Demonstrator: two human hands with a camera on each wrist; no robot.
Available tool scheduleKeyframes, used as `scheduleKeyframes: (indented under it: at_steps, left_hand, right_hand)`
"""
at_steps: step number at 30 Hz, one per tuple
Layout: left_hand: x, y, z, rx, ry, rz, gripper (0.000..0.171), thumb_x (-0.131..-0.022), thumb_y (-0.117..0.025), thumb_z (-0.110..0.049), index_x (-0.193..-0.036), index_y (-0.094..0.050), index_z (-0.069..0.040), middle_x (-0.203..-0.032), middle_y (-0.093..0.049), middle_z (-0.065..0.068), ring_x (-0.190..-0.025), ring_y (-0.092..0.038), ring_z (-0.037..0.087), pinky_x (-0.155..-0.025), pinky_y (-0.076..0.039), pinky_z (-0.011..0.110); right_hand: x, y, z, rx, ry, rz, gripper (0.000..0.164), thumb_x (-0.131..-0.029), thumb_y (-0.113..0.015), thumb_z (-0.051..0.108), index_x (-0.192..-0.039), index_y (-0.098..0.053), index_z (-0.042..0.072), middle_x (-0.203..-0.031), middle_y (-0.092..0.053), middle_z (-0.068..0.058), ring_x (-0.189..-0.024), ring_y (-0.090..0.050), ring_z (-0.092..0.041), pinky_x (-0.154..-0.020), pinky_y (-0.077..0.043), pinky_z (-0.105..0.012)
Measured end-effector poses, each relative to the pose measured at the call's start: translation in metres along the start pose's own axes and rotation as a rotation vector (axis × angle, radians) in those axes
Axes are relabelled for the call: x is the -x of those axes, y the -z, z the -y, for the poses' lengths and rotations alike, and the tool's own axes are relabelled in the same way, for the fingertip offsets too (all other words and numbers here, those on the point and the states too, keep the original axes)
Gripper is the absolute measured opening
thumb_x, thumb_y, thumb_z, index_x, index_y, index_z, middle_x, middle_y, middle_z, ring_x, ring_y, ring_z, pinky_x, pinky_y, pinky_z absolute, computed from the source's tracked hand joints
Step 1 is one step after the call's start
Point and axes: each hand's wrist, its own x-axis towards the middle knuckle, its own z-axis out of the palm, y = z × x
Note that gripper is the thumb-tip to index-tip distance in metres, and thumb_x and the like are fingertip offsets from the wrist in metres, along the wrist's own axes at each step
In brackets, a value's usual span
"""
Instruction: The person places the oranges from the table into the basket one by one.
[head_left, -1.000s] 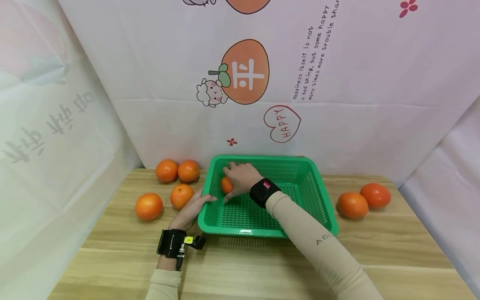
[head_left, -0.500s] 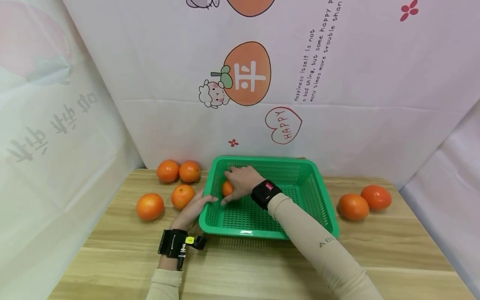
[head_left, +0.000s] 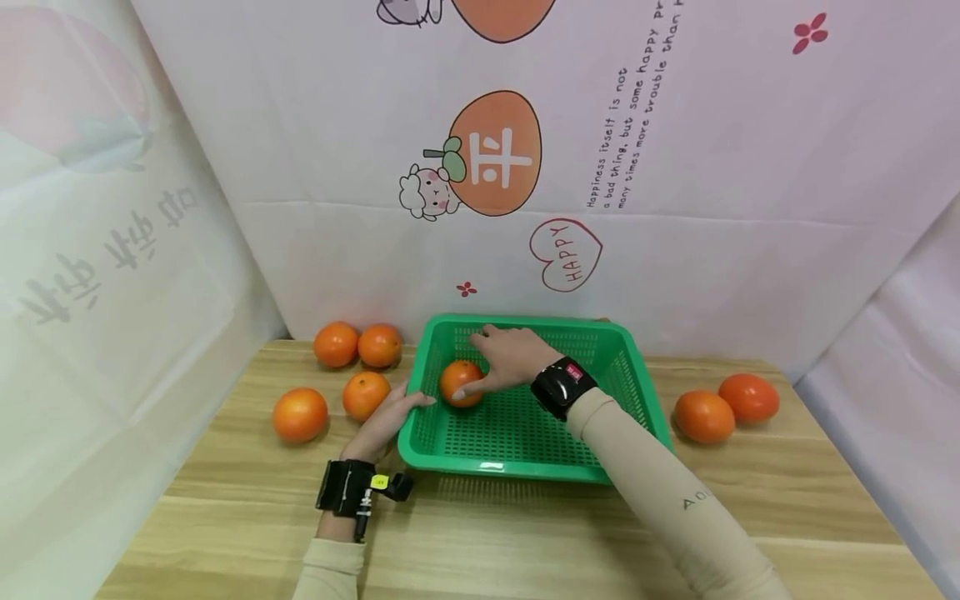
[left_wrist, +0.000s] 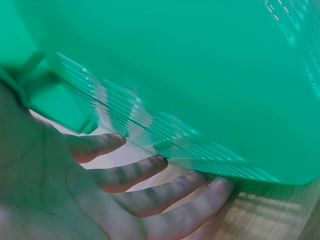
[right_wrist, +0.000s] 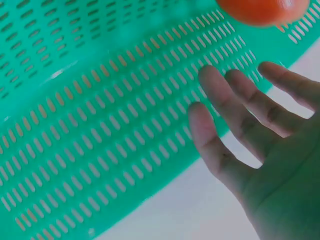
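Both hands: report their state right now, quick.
Left hand: open, resting against the green basket.
Right hand: open, holding nothing, next to the orange fruit inside the basket.

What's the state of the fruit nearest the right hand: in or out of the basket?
In. The head view shows the fruit within the walls of the basket. Whether the right hand touches it is unclear.

Green basket point(head_left: 525, 472), orange fruit point(head_left: 455, 377), tan wood-grain table point(head_left: 480, 546)
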Motion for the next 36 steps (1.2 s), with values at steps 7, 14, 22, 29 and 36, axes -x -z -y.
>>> scheduleKeyframes:
  at_steps: [7, 14, 22, 29, 36]
  left_hand:
    - [0.000, 0.001, 0.000, 0.003, 0.004, -0.014, 0.076, -0.104, -0.049, -0.020, -0.171, -0.012, -0.018, -0.172, -0.031, 0.018, -0.144, -0.051, 0.038, -0.110, -0.054, 0.046]
    - [0.001, 0.003, 0.000, 0.007, 0.016, -0.027, 0.076, -0.103, -0.049, -0.020, -0.170, -0.013, -0.017, -0.171, -0.032, 0.019, -0.143, -0.052, 0.036, -0.110, -0.054, 0.046]
    - [0.002, 0.003, 0.000, 0.015, 0.028, -0.020, 0.079, -0.104, -0.049, -0.021, -0.171, -0.008, -0.020, -0.169, -0.033, 0.022, -0.144, -0.051, 0.041, -0.106, -0.056, 0.044]
    - [0.001, 0.002, 0.001, 0.009, 0.025, -0.015, 0.077, -0.105, -0.048, -0.021, -0.171, -0.009, -0.019, -0.171, -0.031, 0.020, -0.144, -0.051, 0.037, -0.108, -0.055, 0.044]
    - [0.000, 0.000, 0.000, 0.000, 0.007, -0.008, 0.076, -0.104, -0.048, -0.020, -0.171, -0.010, -0.018, -0.173, -0.029, 0.016, -0.145, -0.050, 0.035, -0.111, -0.054, 0.044]
  right_hand:
    - [0.023, 0.025, -0.011, -0.099, -0.033, 0.036, 0.109, -0.081, -0.058, 0.090, -0.159, -0.046, 0.014, -0.158, -0.050, -0.017, -0.128, -0.066, -0.033, -0.099, -0.060, -0.050]
    - [0.045, 0.048, -0.020, -0.130, -0.030, -0.014, 0.110, -0.080, -0.061, 0.089, -0.158, -0.046, 0.013, -0.154, -0.053, -0.015, -0.117, -0.069, -0.029, -0.092, -0.061, -0.048]
    - [0.069, 0.059, -0.027, -0.169, -0.054, -0.044, 0.110, -0.079, -0.065, 0.087, -0.160, -0.044, 0.015, -0.156, -0.049, -0.017, -0.117, -0.068, -0.029, -0.093, -0.061, -0.049]
    - [0.089, 0.056, -0.035, -0.219, -0.082, -0.054, 0.111, -0.080, -0.068, 0.083, -0.161, -0.040, 0.013, -0.160, -0.045, -0.020, -0.129, -0.063, -0.034, -0.098, -0.059, -0.052]
    - [0.105, 0.052, -0.040, -0.226, -0.083, -0.079, 0.109, -0.081, -0.070, 0.080, -0.161, -0.042, 0.012, -0.160, -0.045, -0.022, -0.135, -0.060, -0.037, -0.103, -0.057, -0.055]
